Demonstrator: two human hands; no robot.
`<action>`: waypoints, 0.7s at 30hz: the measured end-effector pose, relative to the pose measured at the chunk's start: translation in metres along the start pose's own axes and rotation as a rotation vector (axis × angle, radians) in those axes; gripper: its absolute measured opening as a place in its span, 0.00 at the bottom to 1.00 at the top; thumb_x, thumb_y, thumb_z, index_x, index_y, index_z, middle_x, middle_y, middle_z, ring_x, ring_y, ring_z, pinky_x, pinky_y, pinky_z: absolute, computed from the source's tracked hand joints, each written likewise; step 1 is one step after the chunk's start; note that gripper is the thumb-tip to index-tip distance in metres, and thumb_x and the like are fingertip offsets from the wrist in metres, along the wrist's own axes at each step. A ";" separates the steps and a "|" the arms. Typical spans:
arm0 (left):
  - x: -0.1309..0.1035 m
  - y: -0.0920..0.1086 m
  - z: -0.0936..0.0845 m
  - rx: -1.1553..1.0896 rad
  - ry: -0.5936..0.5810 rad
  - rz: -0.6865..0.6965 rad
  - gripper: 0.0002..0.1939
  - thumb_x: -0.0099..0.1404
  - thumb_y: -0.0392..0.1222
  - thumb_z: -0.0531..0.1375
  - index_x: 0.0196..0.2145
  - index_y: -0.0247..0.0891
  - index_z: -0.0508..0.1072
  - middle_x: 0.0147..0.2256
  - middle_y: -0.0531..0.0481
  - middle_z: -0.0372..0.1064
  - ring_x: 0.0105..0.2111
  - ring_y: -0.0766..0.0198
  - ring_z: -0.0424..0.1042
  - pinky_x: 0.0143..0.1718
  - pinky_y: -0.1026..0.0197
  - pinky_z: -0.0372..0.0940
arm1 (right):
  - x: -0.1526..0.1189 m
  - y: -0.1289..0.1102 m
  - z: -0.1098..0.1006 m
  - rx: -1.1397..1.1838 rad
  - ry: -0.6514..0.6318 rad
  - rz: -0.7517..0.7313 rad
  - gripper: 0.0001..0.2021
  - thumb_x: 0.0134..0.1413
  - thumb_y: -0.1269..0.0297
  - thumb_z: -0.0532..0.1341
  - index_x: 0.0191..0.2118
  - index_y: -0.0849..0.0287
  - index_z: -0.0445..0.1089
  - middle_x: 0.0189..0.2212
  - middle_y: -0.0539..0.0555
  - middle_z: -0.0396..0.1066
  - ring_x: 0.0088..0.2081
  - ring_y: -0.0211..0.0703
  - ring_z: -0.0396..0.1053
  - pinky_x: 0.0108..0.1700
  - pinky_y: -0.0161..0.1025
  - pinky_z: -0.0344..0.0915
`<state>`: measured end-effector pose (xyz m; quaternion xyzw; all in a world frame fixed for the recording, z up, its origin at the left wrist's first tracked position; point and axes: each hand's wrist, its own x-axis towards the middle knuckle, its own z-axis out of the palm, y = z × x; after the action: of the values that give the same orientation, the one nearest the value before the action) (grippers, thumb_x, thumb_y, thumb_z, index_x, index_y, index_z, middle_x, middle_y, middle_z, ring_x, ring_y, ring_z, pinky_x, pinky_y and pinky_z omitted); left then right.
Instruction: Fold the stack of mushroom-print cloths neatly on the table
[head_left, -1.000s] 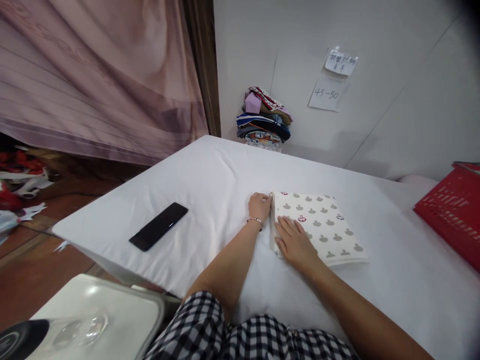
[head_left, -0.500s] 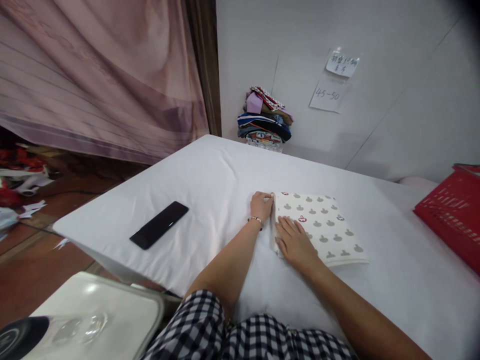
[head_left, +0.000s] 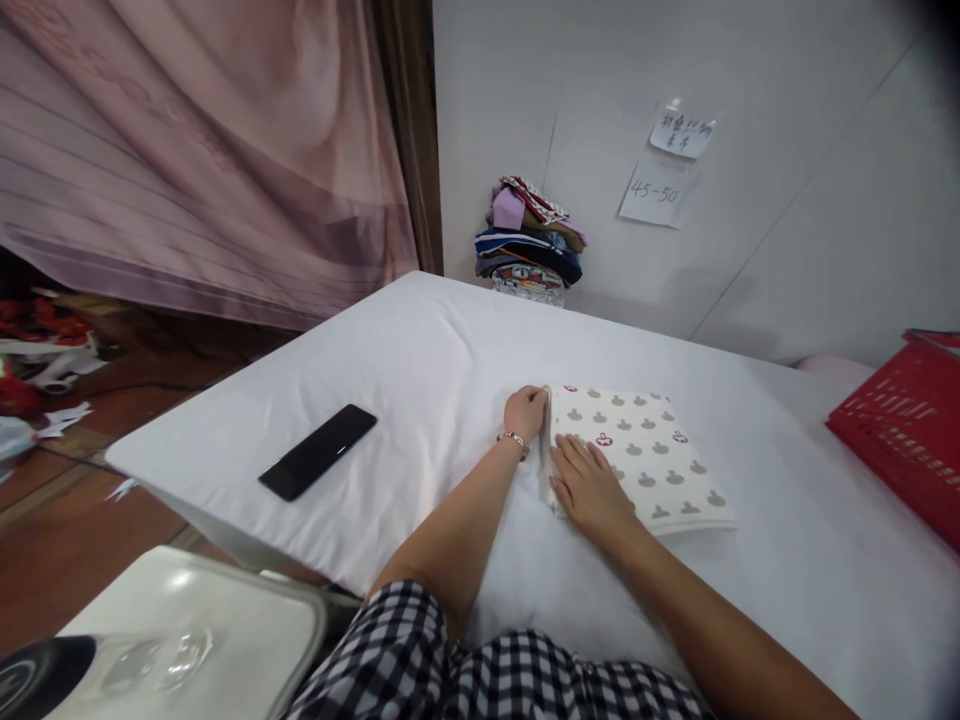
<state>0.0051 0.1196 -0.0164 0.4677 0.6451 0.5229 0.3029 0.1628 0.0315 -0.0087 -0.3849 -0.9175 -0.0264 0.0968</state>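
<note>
A folded cream cloth printed with grey shapes and a few red and dark figures lies right of the middle of the white-covered table. My left hand, a bracelet at its wrist, is closed at the cloth's far left corner, thumb and fingers pinched on the edge. Flat on the cloth near its left edge rests my right hand, fingers stretched out and nothing gripped. The layers under the top face are mostly hidden.
A black phone-like slab lies on the table to the left. Behind the far edge stands a stack of folded clothes. A red basket is at right, a white stool-like surface at lower left. Pink curtain hangs left.
My left hand has shifted very slightly at the corner, its fingers a little more curled in. The right hand and the cloth stay in place.
</note>
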 end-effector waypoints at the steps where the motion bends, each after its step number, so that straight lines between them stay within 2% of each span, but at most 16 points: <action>1: 0.000 0.000 0.000 -0.010 -0.013 -0.005 0.11 0.61 0.42 0.54 0.26 0.39 0.74 0.28 0.50 0.73 0.31 0.63 0.70 0.37 0.61 0.62 | 0.000 0.000 0.000 -0.001 -0.002 0.000 0.24 0.64 0.58 0.42 0.60 0.62 0.58 0.62 0.60 0.52 0.63 0.51 0.47 0.61 0.53 0.45; 8: -0.002 0.003 -0.001 -0.025 -0.082 0.026 0.11 0.60 0.40 0.54 0.28 0.40 0.76 0.29 0.52 0.74 0.32 0.63 0.71 0.37 0.62 0.63 | 0.000 -0.001 -0.001 0.001 -0.021 0.007 0.25 0.64 0.58 0.42 0.60 0.64 0.58 0.62 0.60 0.52 0.63 0.51 0.47 0.61 0.53 0.44; 13: -0.006 0.009 0.000 0.111 -0.125 0.020 0.09 0.57 0.40 0.57 0.34 0.39 0.76 0.30 0.51 0.74 0.31 0.63 0.71 0.35 0.64 0.62 | 0.000 0.001 0.003 -0.024 -0.012 0.002 0.25 0.63 0.58 0.42 0.60 0.65 0.58 0.62 0.61 0.51 0.63 0.51 0.46 0.61 0.52 0.43; 17: -0.008 0.015 0.000 0.194 -0.166 -0.019 0.12 0.54 0.40 0.59 0.38 0.38 0.73 0.30 0.51 0.74 0.32 0.63 0.71 0.34 0.64 0.61 | 0.000 0.001 0.004 -0.046 -0.016 -0.002 0.25 0.63 0.59 0.42 0.60 0.64 0.58 0.62 0.60 0.51 0.63 0.51 0.46 0.61 0.52 0.43; 21: -0.008 0.014 0.002 0.217 -0.185 0.008 0.12 0.54 0.35 0.58 0.38 0.37 0.72 0.28 0.51 0.73 0.30 0.63 0.70 0.33 0.64 0.61 | 0.001 0.000 0.003 -0.047 -0.031 0.004 0.25 0.63 0.58 0.42 0.61 0.64 0.57 0.63 0.60 0.51 0.63 0.51 0.46 0.61 0.52 0.43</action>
<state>0.0134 0.1134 -0.0046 0.5464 0.6654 0.4057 0.3065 0.1616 0.0326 -0.0112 -0.3890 -0.9174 -0.0419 0.0734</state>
